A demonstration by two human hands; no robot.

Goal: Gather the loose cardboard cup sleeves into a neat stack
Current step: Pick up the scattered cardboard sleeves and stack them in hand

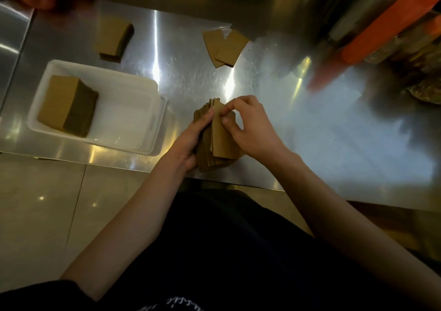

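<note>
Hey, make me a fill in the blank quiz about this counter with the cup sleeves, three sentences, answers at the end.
1. The left hand and right hand grip one bundle of cardboard ____.
2. The tray on the left is coloured ____.
3. The tray holds ____ neat stack.
Missing words: sleeves, white, one.

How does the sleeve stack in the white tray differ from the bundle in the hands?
The tray stack lies flat, edges flush, untouched in the white tray; the held bundle stands on edge, its sleeves fanned unevenly, gripped by the left hand and pinched by the right hand. Both are brown cardboard sleeves.
</note>
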